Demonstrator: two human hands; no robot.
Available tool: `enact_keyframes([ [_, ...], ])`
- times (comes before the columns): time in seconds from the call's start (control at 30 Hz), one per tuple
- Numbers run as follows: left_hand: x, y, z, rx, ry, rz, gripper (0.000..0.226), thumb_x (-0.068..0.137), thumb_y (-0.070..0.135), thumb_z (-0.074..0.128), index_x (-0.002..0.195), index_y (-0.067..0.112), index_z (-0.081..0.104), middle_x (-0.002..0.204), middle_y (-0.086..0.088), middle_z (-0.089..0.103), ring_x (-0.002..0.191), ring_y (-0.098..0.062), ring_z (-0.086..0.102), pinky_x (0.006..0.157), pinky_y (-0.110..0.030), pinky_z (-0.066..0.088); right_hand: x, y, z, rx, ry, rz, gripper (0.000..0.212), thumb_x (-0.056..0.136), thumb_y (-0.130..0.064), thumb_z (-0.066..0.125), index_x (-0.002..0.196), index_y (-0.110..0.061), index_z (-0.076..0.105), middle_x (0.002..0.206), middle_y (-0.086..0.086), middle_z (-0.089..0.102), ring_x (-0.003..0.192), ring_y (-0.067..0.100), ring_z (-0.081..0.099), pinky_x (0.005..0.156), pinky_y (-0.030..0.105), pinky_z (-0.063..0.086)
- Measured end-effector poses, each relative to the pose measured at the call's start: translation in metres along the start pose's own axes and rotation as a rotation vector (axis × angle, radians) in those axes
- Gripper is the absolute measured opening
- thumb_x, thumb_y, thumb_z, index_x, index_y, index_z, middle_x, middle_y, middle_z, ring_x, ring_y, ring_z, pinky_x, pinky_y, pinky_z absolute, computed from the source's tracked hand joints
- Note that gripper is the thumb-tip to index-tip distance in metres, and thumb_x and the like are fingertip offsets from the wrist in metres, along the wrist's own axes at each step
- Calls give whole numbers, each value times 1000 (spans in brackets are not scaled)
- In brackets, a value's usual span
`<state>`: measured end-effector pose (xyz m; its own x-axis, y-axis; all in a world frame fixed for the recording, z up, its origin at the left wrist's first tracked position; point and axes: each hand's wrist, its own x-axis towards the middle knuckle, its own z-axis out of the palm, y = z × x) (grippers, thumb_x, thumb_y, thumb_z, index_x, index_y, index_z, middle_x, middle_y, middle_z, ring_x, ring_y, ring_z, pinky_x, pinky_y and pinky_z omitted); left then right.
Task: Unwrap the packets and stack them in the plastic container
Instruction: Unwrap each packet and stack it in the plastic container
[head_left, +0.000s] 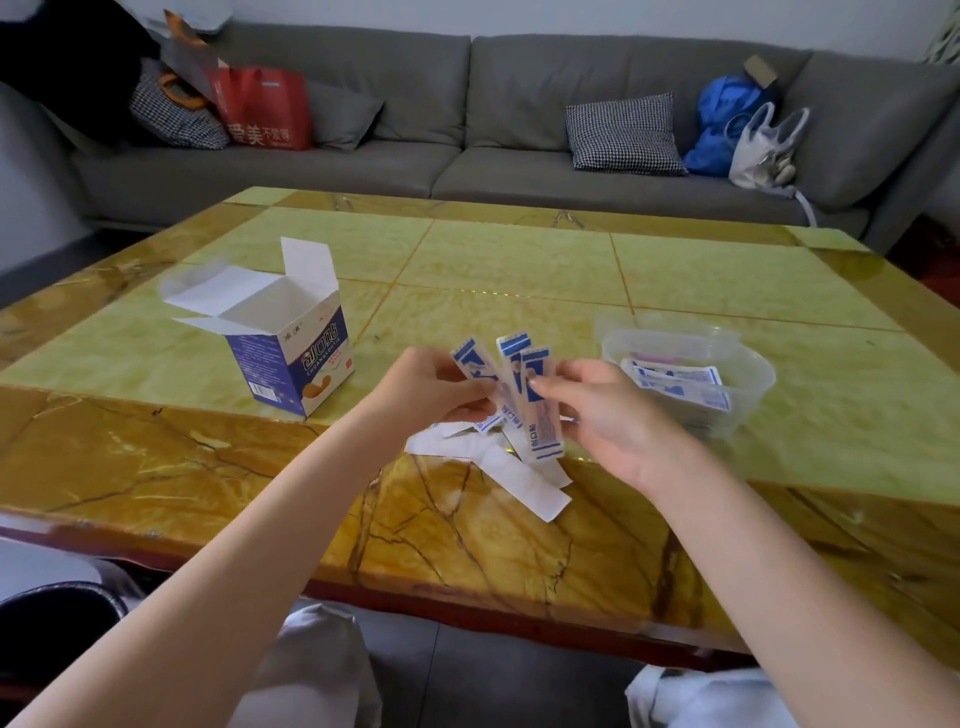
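Observation:
Both hands hold a fanned bunch of blue-and-white packets (519, 384) above the table's near middle. My left hand (434, 387) grips the bunch from the left. My right hand (597, 410) pinches the frontmost packet (543, 421) between thumb and fingers. To the right stands the clear plastic container (748, 374), with several packets (680, 387) lying flat inside it. White paper wrappers (519, 473) lie on the table under the hands.
An opened blue-and-white cardboard box (291, 353) stands at the left on the yellow marble table (519, 260). Behind the table runs a grey sofa (467, 104) with cushions and bags. My knees show below the table's near edge.

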<state>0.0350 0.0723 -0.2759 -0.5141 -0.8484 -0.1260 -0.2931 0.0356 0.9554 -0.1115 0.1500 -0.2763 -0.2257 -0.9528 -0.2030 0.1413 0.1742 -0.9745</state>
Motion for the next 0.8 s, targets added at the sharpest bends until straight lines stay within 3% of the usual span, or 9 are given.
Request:
enact_keyframes([
  [0.1,-3,2,4,57,-107,94,12,83,5,63,94,9,67,80,0,72,68,-7,68,63,-14,53,-1,0,4,-318,106,-121,10,88,-9,59,97,-13,62,100,6,69,87,18,64,79,32,50],
  [0.17,-2,-1,4,393,-124,206,27,83,13,65,109,10,62,93,0,68,78,-8,63,67,-15,49,-1,-1,0,-685,210,-320,17,87,-14,63,103,-14,58,94,2,68,75,13,62,66,23,49],
  [0.23,-3,-7,7,773,-180,261,42,82,26,66,121,15,55,111,1,58,97,-12,56,78,-20,45,-4,-3,-7,-1007,180,-435,21,89,-12,58,109,-17,56,88,-4,62,61,3,51,49,11,37],
  [0.3,-4,-14,11,1043,-272,268,49,81,36,66,124,16,51,120,1,49,110,-17,45,91,-29,43,-7,0,-12,-1184,92,-384,22,91,-9,53,109,-19,59,92,-5,59,61,3,48,49,11,31],
  [0.37,-4,-17,12,1101,-310,268,50,80,36,66,124,16,51,123,-1,46,113,-18,40,96,-34,40,-9,6,-14,-1266,24,-320,19,91,-7,49,98,-20,62,93,-1,61,68,11,51,51,15,32],
  [0.53,-4,-16,12,1021,-330,250,39,82,30,66,117,17,55,118,1,51,97,-12,48,81,-25,44,-9,11,-20,-1195,4,-223,10,91,-11,50,92,-11,60,75,-7,54,62,7,48,51,18,32],
  [0.63,-2,-15,15,985,-309,218,37,81,26,67,111,15,48,108,5,55,90,-12,49,71,-21,39,-12,5,-25,-941,5,-121,11,90,-15,56,96,-12,64,89,3,66,78,20,61,70,33,48],
  [0.7,1,-14,16,1008,-312,192,25,81,27,66,99,20,49,88,11,50,83,-11,46,63,-19,36,-15,3,-27,-788,24,-67,13,89,-10,57,99,-13,64,97,5,67,88,21,62,85,38,49],
  [0.8,2,-15,14,988,-316,173,17,79,30,68,92,23,59,78,14,44,80,-11,46,61,-18,34,-19,4,-29,-570,-4,32,17,89,-4,56,104,-7,63,93,5,67,86,18,63,86,38,50],
])
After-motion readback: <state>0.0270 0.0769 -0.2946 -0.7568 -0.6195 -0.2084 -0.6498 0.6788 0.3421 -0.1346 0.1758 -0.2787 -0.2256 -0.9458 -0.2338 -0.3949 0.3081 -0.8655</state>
